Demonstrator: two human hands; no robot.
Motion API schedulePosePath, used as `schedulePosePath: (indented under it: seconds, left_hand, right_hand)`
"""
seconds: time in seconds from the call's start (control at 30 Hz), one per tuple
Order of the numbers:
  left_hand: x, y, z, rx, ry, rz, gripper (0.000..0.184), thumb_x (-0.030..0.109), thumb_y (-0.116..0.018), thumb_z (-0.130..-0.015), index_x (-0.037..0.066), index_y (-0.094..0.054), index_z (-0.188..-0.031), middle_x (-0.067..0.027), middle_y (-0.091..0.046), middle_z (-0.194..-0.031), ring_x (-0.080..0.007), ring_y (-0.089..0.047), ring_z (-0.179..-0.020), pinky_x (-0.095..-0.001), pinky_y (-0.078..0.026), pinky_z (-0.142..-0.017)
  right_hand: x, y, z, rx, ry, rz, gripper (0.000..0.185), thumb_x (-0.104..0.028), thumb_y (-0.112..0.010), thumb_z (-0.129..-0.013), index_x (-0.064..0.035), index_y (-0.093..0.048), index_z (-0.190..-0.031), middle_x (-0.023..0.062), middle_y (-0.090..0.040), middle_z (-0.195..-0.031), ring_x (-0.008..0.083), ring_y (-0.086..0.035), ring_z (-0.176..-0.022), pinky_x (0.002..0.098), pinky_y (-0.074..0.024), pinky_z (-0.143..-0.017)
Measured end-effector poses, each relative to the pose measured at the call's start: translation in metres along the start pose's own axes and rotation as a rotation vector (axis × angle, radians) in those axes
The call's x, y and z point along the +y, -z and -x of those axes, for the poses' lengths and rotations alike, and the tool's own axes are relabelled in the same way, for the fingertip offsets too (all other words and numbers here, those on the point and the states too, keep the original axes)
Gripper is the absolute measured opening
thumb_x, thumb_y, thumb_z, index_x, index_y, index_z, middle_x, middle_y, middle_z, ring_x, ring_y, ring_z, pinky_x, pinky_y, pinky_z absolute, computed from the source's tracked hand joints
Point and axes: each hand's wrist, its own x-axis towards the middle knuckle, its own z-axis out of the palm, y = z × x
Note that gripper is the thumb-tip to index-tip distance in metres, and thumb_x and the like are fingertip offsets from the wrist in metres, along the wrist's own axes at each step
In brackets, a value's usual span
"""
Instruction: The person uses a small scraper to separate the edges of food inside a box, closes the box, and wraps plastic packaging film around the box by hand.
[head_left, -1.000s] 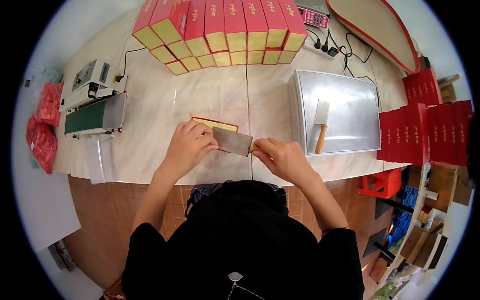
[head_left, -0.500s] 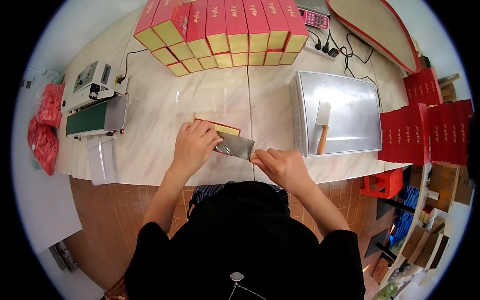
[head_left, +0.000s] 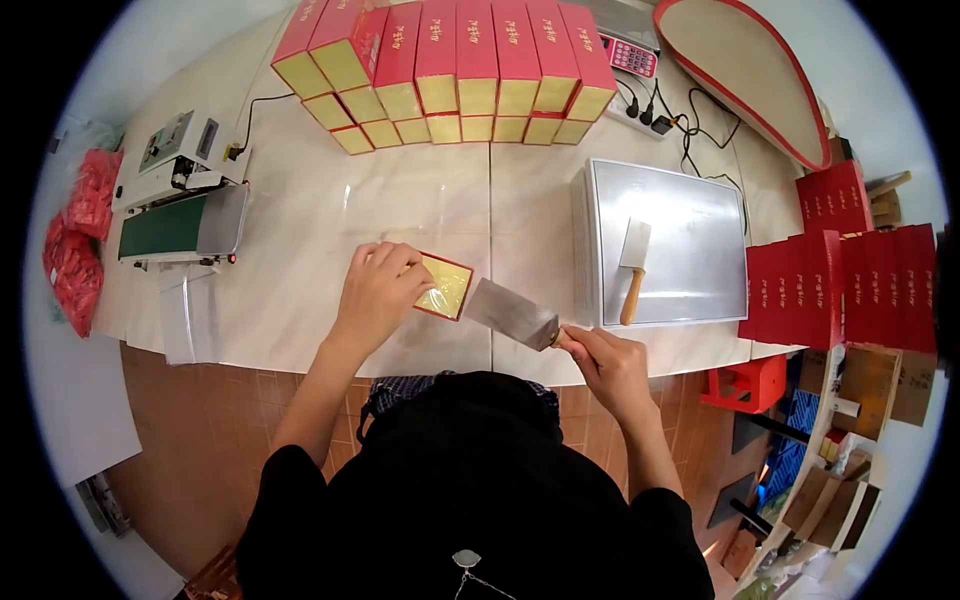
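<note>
My left hand (head_left: 385, 290) rests with curled fingers on the left part of a shallow red-edged box (head_left: 447, 287). The box's yellow inside shows shiny clear film; what lies under my fingers is hidden. My right hand (head_left: 608, 362) is wrapped round the handle of a broad-bladed scraper (head_left: 512, 313), its metal blade pointing left and held just right of the box, apart from it. A second broad blade with a wooden handle, a cleaver-like knife (head_left: 634, 256), lies on a silver metal tray (head_left: 690, 270) to the right.
Stacked red-and-yellow boxes (head_left: 436, 50) line the table's back. A sealing machine (head_left: 180, 190) with a green belt stands left, near clear plastic sheets (head_left: 188, 315). More red boxes (head_left: 795, 290), a power strip (head_left: 640, 118) with cables and a pink calculator (head_left: 631, 57) are at the right.
My right hand has drawn the scraper from over the box to the right and toward me. The box has turned and shows more of its yellow inside. The camera view has shifted slightly.
</note>
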Motion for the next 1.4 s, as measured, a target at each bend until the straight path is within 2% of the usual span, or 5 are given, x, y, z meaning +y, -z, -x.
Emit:
schedulePosePath:
  seconds: [0.47, 0.67, 0.83, 1.13, 1.4]
  left_hand:
    - [-0.006, -0.004, -0.003, -0.034, 0.004, 0.015, 0.009, 0.01, -0.074, -0.074, 0.007, -0.067, -0.078, -0.0033, -0.059, -0.09, -0.0237, -0.057, -0.092, -0.0388, -0.042, -0.086]
    - [-0.004, 0.008, -0.011, -0.011, 0.051, -0.001, 0.02, 0.01, -0.073, -0.076, 0.008, -0.068, -0.096, -0.0046, -0.061, -0.099, -0.026, -0.057, -0.098, -0.0392, -0.043, -0.084]
    - [0.002, 0.011, -0.034, 0.0, 0.034, 0.016, 0.035, 0.012, -0.071, -0.079, 0.009, -0.062, -0.113, -0.0075, -0.057, -0.115, -0.0268, -0.054, -0.111, -0.0426, -0.038, -0.103]
    - [-0.016, 0.005, -0.031, -0.273, -0.079, 0.149, 0.006, 0.009, -0.066, -0.081, 0.006, -0.062, -0.084, -0.004, -0.059, -0.092, -0.0227, -0.059, -0.098, -0.047, -0.038, -0.106]
    - [-0.009, 0.002, -0.019, -0.234, -0.157, 0.088, 0.005, 0.004, -0.063, -0.079, 0.006, -0.06, -0.083, -0.0035, -0.058, -0.089, -0.0208, -0.059, -0.095, -0.0448, -0.039, -0.105]
  right_hand:
    - [-0.017, -0.028, -0.03, -0.036, 0.087, -0.143, 0.017, -0.024, -0.069, -0.088, -0.0071, -0.07, -0.088, 0.0062, -0.061, -0.065, 0.0254, -0.06, -0.054, 0.0358, -0.0451, -0.047]
    - [-0.013, -0.033, -0.043, -0.043, 0.08, -0.116, 0.017, -0.025, -0.068, -0.089, -0.0083, -0.069, -0.089, 0.0065, -0.061, -0.064, 0.027, -0.059, -0.053, 0.037, -0.0448, -0.046]
    - [-0.011, -0.036, -0.051, -0.047, 0.082, -0.125, 0.017, -0.026, -0.067, -0.09, -0.0099, -0.07, -0.088, 0.006, -0.061, -0.065, 0.0269, -0.059, -0.054, 0.0371, -0.0449, -0.046]
    - [-0.013, -0.038, -0.052, -0.03, 0.061, -0.109, 0.022, -0.032, -0.064, -0.091, -0.0116, -0.069, -0.085, 0.0052, -0.064, -0.068, 0.0267, -0.061, -0.057, 0.0377, -0.0452, -0.047]
    - [-0.01, -0.039, -0.051, -0.034, 0.044, -0.075, 0.023, -0.032, -0.067, -0.089, -0.0089, -0.071, -0.086, 0.0051, -0.065, -0.069, 0.027, -0.061, -0.057, 0.0351, -0.0446, -0.048]
